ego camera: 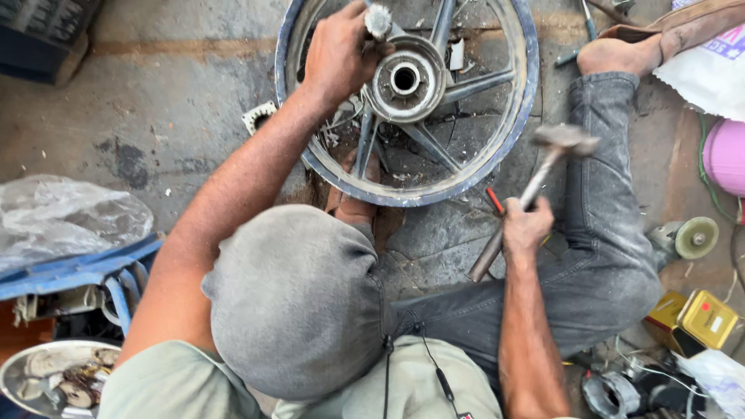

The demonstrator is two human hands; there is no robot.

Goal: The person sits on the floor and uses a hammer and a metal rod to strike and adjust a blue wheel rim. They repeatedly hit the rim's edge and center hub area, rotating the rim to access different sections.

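We've got the left hand (335,53) clamped on a metal punch (378,20) at the wheel (497,147) hub (404,78), wheel flat on the floor. Right hand (526,226) is wrapped round the hammer (535,186), head raised, sitting right of and nearer us than the punch, handle angling back toward us.

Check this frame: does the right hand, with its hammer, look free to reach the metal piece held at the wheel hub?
Probably yes. The right hand holds the hammer raised beside the wheel, nothing between its head and the metal piece. The left hand gripping that piece sits close.
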